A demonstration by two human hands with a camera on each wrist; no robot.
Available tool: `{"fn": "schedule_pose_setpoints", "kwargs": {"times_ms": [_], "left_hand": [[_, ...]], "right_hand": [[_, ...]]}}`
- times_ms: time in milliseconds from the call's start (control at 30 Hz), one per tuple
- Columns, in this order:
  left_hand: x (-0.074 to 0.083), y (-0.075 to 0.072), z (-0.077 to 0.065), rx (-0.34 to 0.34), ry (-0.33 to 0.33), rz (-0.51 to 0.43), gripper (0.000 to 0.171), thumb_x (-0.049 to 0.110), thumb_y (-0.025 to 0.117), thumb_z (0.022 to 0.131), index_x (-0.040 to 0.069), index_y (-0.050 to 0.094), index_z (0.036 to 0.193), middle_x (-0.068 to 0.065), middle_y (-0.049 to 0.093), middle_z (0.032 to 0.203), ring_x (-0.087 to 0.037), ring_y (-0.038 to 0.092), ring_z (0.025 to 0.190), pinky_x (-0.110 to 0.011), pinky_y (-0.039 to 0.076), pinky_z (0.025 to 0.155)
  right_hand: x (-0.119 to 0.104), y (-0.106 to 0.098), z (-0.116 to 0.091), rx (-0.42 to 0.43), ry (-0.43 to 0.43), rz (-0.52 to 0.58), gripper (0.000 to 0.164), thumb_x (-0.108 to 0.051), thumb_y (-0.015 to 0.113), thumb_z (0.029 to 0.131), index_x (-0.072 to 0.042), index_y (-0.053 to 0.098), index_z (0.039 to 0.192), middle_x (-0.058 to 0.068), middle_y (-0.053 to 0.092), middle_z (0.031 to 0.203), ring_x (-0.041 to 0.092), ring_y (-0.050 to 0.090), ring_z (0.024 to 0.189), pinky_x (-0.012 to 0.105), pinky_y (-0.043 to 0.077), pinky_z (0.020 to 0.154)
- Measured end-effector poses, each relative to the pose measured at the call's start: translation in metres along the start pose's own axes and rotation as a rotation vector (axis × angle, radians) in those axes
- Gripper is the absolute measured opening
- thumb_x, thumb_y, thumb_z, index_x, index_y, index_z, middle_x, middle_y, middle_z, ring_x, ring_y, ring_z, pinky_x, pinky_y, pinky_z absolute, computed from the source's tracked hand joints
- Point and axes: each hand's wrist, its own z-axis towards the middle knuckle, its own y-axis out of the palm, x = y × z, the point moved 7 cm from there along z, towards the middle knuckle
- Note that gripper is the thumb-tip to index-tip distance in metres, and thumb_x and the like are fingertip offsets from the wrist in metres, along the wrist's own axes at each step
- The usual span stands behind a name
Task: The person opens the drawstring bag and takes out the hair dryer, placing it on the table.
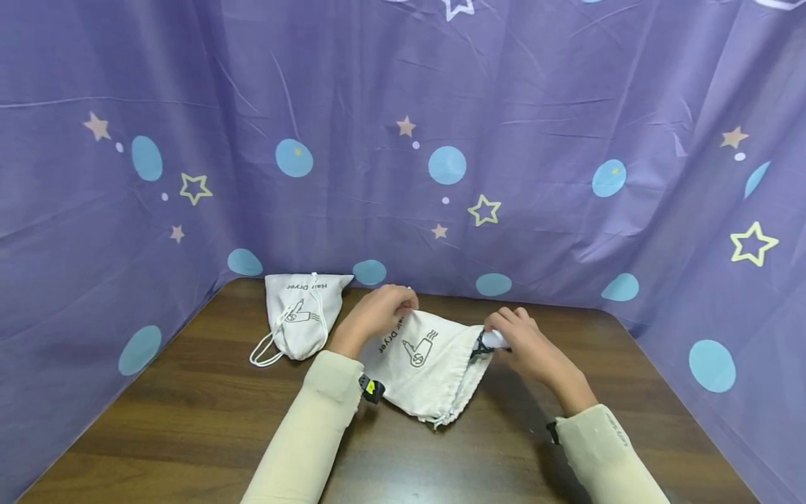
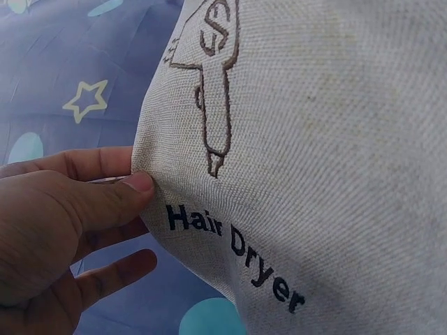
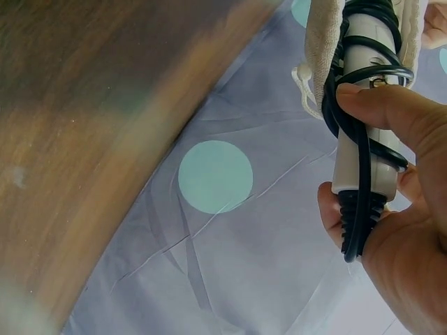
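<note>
A white drawstring bag [image 1: 434, 381] printed "Hair Dryer" is held up over the table at centre, its gathered mouth facing right. In the left wrist view, my left hand [image 2: 66, 223] pinches the cloth [image 2: 321, 139] at the bag's edge between thumb and fingers. My right hand [image 1: 529, 346] grips a white handle [image 3: 349, 176] with a black cord [image 3: 362, 209] wound round it, thumb on the coils. The handle sticks out of the bag's mouth; its other end is hidden inside the cloth.
A second white "Hair Dryer" bag [image 1: 302, 334], drawstring loops hanging at its side, lies at the back left of the brown wooden table [image 1: 170, 427]. A purple curtain [image 1: 371, 105] with stars and blue dots surrounds the table's back and sides.
</note>
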Motion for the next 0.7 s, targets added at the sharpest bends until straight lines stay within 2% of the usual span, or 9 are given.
{"fn": "schedule_pose_setpoints", "kwargs": {"times_ms": [400, 700], "left_hand": [[-0.005, -0.001, -0.001, -0.008, -0.017, -0.003, 0.015, 0.004, 0.069, 0.095, 0.019, 0.073, 0.099, 0.003, 0.071, 0.099, -0.015, 0.066, 0.095, -0.034, 0.053, 0.086], [-0.012, -0.008, -0.004, -0.026, -0.064, -0.074, 0.019, 0.001, 0.068, 0.095, 0.018, 0.074, 0.100, 0.003, 0.072, 0.100, -0.016, 0.067, 0.098, -0.035, 0.053, 0.088]], "right_hand": [[0.001, -0.001, -0.001, -0.002, 0.002, -0.007, 0.047, 0.011, 0.082, 0.070, -0.012, 0.061, 0.105, -0.001, 0.062, 0.104, 0.022, 0.046, 0.089, 0.038, 0.036, 0.077], [0.000, -0.004, -0.001, 0.015, -0.014, -0.022, 0.048, 0.012, 0.082, 0.068, -0.012, 0.061, 0.104, 0.000, 0.062, 0.102, 0.023, 0.047, 0.089, 0.038, 0.036, 0.077]]}}
